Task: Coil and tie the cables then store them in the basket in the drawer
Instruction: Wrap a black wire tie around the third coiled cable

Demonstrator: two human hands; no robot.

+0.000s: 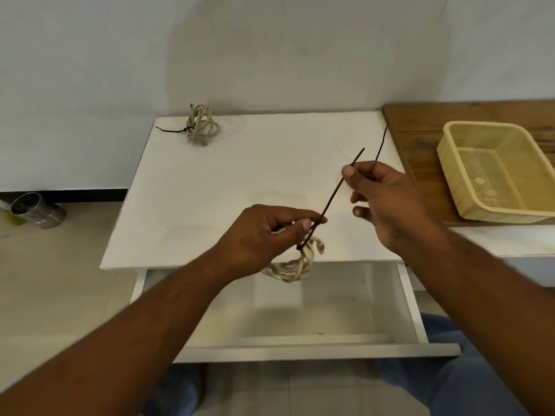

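Observation:
My left hand (264, 235) grips a coiled beige cable (295, 265) above the front edge of the white table (210, 190). A black zip tie (333, 193) is looped round the coil and runs up and to the right. My right hand (381, 196) pinches the tie's tail between thumb and finger. A second beige coil (201, 125), bound with a black tie, lies at the table's back left. Another loose black tie (382, 142) lies near the table's right edge. The yellow mesh basket (450, 163) sits on a wooden surface to the right. Below the table the white drawer (300, 346) stands open.
A wooden board (420, 136) carries the basket at the right. A metal cylinder (36, 210) lies on the floor at the left by the wall. My blue-clad knees show under the drawer front.

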